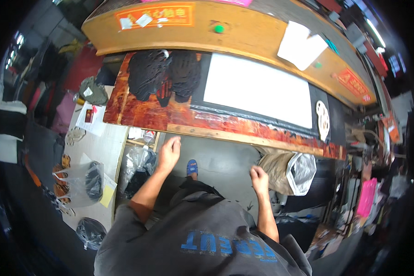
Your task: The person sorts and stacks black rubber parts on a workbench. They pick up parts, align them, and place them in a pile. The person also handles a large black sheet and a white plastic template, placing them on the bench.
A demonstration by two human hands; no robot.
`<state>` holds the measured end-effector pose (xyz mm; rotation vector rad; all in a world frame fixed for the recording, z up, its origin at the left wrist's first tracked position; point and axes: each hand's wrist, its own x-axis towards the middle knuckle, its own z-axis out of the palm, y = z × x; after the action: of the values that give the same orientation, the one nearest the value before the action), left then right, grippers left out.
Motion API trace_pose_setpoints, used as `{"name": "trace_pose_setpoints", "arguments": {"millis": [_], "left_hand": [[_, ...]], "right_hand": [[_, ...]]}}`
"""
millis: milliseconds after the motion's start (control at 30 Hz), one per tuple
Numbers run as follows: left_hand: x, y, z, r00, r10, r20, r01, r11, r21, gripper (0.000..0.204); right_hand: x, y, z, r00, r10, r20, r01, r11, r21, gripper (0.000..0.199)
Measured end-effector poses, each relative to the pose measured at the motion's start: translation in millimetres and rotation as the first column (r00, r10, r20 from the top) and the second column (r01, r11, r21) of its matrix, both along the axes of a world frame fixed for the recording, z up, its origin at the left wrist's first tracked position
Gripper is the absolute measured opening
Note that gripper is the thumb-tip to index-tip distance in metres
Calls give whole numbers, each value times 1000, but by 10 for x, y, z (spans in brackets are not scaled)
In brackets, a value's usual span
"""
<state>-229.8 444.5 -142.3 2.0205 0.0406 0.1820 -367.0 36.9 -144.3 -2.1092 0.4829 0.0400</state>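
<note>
My left hand (pixel 170 154) hangs in the air just short of the wooden front edge of the red-brown bench (pixel 145 112). Its fingers are curled, and I see nothing in them. To the right and lower, in front of the tan sack (pixel 276 171), my right hand (pixel 259 178) is also closed with no object showing. Neither hand touches anything. On the bench's left part lie stacks of dark, flat cut pieces (pixel 147 76). A large white sheet (pixel 260 89) covers the middle, and a pale cut-out piece (pixel 323 120) lies at its right end.
A yellow-orange machine beam (pixel 244 39) spans the bench's far side, with white paper (pixel 301 45) on it. At my left, a pale side table (pixel 92 152) carries plastic bags and papers. The sack has a silvery lining and stands under the bench at right.
</note>
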Motion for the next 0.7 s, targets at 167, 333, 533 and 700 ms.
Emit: {"name": "trace_pose_setpoints", "arguments": {"millis": [167, 333, 533, 700], "left_hand": [[787, 54, 488, 941, -138, 308, 11, 924, 381, 24], [745, -77, 463, 976, -178, 123, 88, 846, 525, 28], [807, -141, 574, 994, -90, 60, 59, 914, 401, 22], [1106, 230, 810, 965, 42, -257, -56, 997, -46, 14]], "right_hand": [[1789, 1308, 827, 790, 462, 404, -365, 883, -295, 22], [2507, 1940, 804, 795, 551, 255, -547, 832, -90, 26], [3143, 2525, 526, 859, 508, -71, -369, 708, 602, 48], [3481, 2942, 470, 851, 401, -339, 25, 614, 789, 56]]}}
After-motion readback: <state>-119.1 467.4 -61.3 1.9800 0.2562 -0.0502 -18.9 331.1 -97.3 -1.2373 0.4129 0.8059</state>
